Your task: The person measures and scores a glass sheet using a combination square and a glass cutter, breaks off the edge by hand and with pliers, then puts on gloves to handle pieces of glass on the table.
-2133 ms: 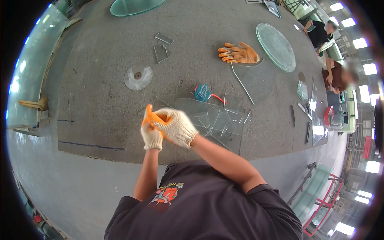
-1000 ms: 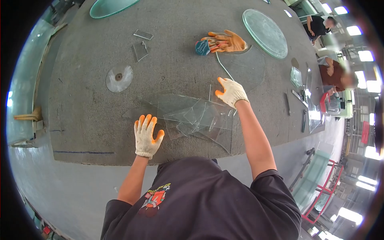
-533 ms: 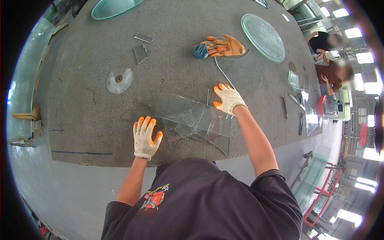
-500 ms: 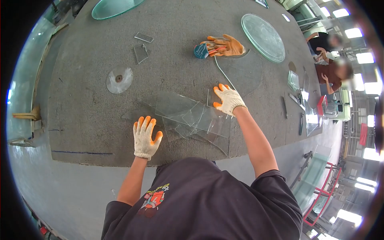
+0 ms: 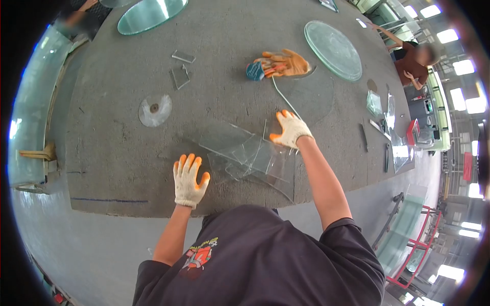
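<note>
My left hand (image 5: 191, 181), in a white glove with orange fingertips, rests on the grey tabletop with its fingers spread and holds nothing. Right of it lies a pile of broken clear glass pieces (image 5: 242, 153), overlapping one another. My right hand (image 5: 291, 129), gloved alike, lies with fingers apart at the pile's upper right, beside the near end of a curved-edged clear glass sheet (image 5: 311, 94). Whether its fingertips touch that sheet's edge I cannot tell. A pair of orange work gloves (image 5: 288, 64) and a teal roll-like object (image 5: 254, 71) sit at the sheet's far end.
Oval glass panes (image 5: 334, 51) lie at the far right, and another oval pane (image 5: 151, 15) at the far left. A glass disc (image 5: 155, 110) and small glass offcuts (image 5: 180, 76) lie left. Tools and a red box (image 5: 413, 132) line the right edge. A person (image 5: 416, 66) stands beyond.
The view has shifted slightly. Both my hands stay nearly in place. At the right, a co-worker's arm now reaches over the table; another person shows at the upper left.
</note>
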The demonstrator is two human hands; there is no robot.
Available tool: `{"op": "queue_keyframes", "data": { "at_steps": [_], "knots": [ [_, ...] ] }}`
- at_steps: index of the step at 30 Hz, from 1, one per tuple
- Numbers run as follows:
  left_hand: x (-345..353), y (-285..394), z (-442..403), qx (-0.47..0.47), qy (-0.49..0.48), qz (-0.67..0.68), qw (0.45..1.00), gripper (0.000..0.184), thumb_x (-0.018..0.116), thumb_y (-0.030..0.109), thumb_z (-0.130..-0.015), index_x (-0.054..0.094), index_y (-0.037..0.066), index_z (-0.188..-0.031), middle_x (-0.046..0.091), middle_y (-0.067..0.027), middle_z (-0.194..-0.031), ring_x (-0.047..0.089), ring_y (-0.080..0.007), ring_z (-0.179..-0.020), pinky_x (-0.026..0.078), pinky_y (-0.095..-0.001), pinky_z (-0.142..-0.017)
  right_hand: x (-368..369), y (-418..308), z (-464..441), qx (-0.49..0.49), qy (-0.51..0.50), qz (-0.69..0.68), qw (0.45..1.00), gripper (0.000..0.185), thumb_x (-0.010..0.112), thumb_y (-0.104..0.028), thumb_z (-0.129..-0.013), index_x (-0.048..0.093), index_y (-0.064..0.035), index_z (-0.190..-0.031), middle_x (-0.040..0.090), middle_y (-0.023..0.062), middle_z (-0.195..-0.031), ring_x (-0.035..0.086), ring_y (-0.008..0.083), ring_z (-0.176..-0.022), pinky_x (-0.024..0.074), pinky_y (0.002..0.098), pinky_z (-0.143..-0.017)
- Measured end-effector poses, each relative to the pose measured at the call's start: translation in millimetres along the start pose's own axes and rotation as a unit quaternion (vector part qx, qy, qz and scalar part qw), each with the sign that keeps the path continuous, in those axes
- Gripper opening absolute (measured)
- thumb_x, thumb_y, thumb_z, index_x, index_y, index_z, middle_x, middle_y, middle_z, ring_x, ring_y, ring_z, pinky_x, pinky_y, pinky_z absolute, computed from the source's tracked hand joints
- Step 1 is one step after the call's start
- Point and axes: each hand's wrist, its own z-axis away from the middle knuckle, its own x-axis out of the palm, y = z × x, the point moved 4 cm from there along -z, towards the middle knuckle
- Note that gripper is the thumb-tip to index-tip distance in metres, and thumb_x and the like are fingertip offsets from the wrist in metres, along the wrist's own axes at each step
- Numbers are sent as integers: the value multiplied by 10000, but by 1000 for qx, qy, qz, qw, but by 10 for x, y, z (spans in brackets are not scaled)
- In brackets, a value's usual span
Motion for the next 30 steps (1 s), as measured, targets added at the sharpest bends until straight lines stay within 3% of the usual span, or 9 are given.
{"op": "queue_keyframes", "data": {
  "at_steps": [4, 14, 20, 24, 25, 28, 30],
  "knots": [
    [-47, 7, -40, 7, 8, 4, 1000, 557, 747, 267, -846, 595, 48, -1335, 538, -175, -1426, 429, -418, -1390, 310, -584, -1159, -59, -60, 53, -15, -8, 24, 1000, 952, 695, -585, -834, 360, -50, -1547, 334, 202, -1619, 329, 357, -1503, 360, 441, -1198],
    [-110, 50, -65, 5, 12, -2, 1000, 533, 750, 268, -829, 604, 43, -1289, 543, -177, -1385, 440, -411, -1347, 335, -580, -1120, 51, 158, 6, 27, 127, 1, 992, 826, 671, -562, -905, 443, -35, -1499, 437, 172, -1560, 414, 308, -1451, 394, 426, -1141],
    [-111, 41, -50, 3, 13, -1, 1000, 535, 756, 265, -823, 608, 54, -1292, 547, -174, -1386, 446, -411, -1345, 328, -582, -1132, -119, 52, 43, 42, 42, -19, 998, 947, 721, -582, -822, 400, -40, -1529, 425, 218, -1564, 381, 354, -1472, 411, 436, -1147],
    [-119, 48, -47, 0, 11, 1, 1000, 528, 756, 261, -823, 611, 57, -1288, 550, -173, -1388, 446, -412, -1350, 325, -584, -1137, -168, 16, 43, 25, 35, 27, 999, 990, 734, -607, -802, 386, -37, -1533, 474, 210, -1514, 440, 366, -1425, 420, 443, -1144],
    [-125, 55, -45, 0, 14, 0, 1000, 523, 755, 256, -823, 612, 56, -1284, 548, -170, -1382, 443, -407, -1351, 326, -583, -1137, -221, -9, 62, 21, 35, 19, 999, 941, 748, -584, -781, 452, 6, -1452, 556, 205, -1405, 522, 356, -1336, 461, 422, -1101],
    [-125, 59, -47, -1, 12, 0, 1000, 519, 751, 253, -824, 612, 53, -1283, 545, -169, -1381, 439, -405, -1355, 324, -582, -1140, -270, -29, 25, 43, -9, 13, 999, 925, 750, -596, -778, 475, 5, -1424, 614, 197, -1334, 581, 338, -1276, 497, 409, -1057],
    [-138, 71, -54, -4, 5, -2, 1000, 515, 749, 251, -825, 613, 48, -1278, 543, -170, -1385, 438, -407, -1354, 323, -584, -1140, -297, -41, -1, 27, 15, 42, 999, 931, 768, -633, -744, 521, -7, -1387, 687, 180, -1212, 665, 335, -1150, 550, 414, -970]
  ]
}}
